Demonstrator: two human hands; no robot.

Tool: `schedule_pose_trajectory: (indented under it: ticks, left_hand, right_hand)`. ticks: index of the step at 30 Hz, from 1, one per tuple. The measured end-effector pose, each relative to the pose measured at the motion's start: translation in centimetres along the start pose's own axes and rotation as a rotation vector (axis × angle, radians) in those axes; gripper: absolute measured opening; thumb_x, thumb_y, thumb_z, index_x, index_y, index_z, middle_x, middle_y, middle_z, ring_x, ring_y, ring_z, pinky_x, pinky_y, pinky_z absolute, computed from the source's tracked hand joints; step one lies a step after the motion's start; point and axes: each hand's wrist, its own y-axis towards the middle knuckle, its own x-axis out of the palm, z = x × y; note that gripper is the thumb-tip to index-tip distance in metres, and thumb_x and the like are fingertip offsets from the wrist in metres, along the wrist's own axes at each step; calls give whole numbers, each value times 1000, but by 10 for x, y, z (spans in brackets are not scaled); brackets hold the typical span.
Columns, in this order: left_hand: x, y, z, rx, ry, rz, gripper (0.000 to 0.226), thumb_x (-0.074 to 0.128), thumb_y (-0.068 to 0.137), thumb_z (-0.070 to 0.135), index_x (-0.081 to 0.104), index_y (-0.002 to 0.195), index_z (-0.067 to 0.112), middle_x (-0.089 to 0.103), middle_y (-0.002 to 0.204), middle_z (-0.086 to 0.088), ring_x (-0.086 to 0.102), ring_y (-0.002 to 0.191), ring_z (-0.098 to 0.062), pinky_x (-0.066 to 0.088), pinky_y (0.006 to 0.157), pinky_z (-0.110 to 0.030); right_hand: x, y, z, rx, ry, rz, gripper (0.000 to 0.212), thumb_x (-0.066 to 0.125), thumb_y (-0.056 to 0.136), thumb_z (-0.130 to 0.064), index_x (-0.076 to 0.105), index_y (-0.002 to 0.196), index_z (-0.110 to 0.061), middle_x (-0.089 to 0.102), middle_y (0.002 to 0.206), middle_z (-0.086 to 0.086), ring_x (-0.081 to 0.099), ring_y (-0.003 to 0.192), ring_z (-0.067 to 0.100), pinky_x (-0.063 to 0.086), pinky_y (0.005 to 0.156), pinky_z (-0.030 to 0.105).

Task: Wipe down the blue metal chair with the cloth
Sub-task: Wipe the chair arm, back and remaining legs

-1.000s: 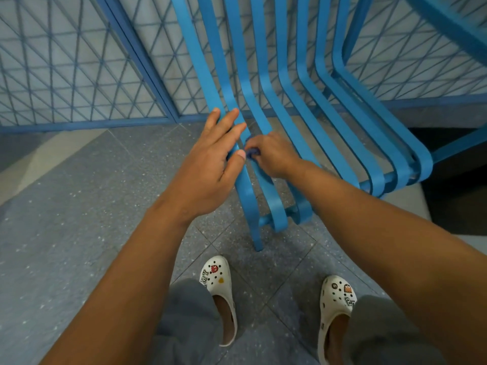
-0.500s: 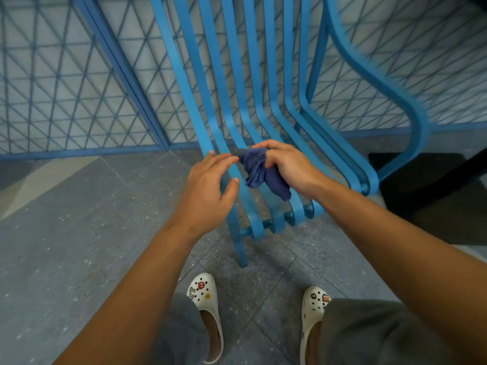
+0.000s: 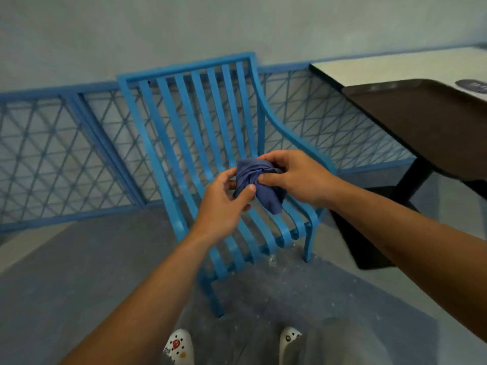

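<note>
Grey speckled floor (image 3: 79, 272), blue lattice railing (image 3: 66, 154) along the far side, dark table (image 3: 421, 122) at right. Blue metal chair (image 3: 189, 122), slatted, standing mid-scene before the railing, its seat towards the viewer. Dark blue cloth (image 3: 259, 185), bunched, held above the seat: right hand (image 3: 295, 177) grips it with curled fingers and thumb; left hand (image 3: 224, 206) pinches its near-left edge, thumb on the fabric.
</note>
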Motion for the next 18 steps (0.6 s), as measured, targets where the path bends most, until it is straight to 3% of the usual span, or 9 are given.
schedule_pose_trajectory:
  ticks: [3,6,9,13,16,18]
  left_hand:
    - [27,15,32,40,25,-20,37,63,100,24,58,136,18,71,113,7,71,99,-9,62,84,-35]
    - [56,32,62,91,65,-38,25,63,100,25,64,125,23,74,103,5,71,93,-12,62,83,-40]
    - [89,50,90,127,75,-24,35,67,98,28,59,130,19,75,99,2,72,90,-12,62,82,-40]
    - [138,75,120,133,22,-26,44,74,93,28,54,129,13,73,109,-4,70,96,-13,60,89,-40]
    - [172,94,136,154,24,-77,44,73,94,19,58,132,5,71,119,-5,68,102,-13,58,91,-29]
    - [193,102,141,187,55,-109,43,69,96,13,56,136,4,69,124,-5,66,109,-14,54,93,-23]
  right_hand:
    - [-37,-11,-10,-27,-87,78,25,69,96,-14,70,121,-19,74,111,-6,69,103,4,55,89,25]
    - [-78,-19,-13,-26,-159,162,26,71,95,-15,71,119,-23,76,109,-6,70,101,6,58,91,35]
    - [-121,-28,-14,-7,-199,257,28,73,91,-12,70,118,-20,76,107,-1,71,102,11,57,97,44]
    - [-172,-44,-10,11,-225,415,31,73,91,-9,70,120,-17,75,106,2,71,100,14,57,97,42]
    - [-200,-57,3,25,-148,496,30,70,93,-10,68,123,-15,74,110,4,71,102,16,58,95,42]
    - [-216,-64,14,47,-169,523,29,67,96,-11,66,125,-14,72,111,0,70,99,10,59,91,32]
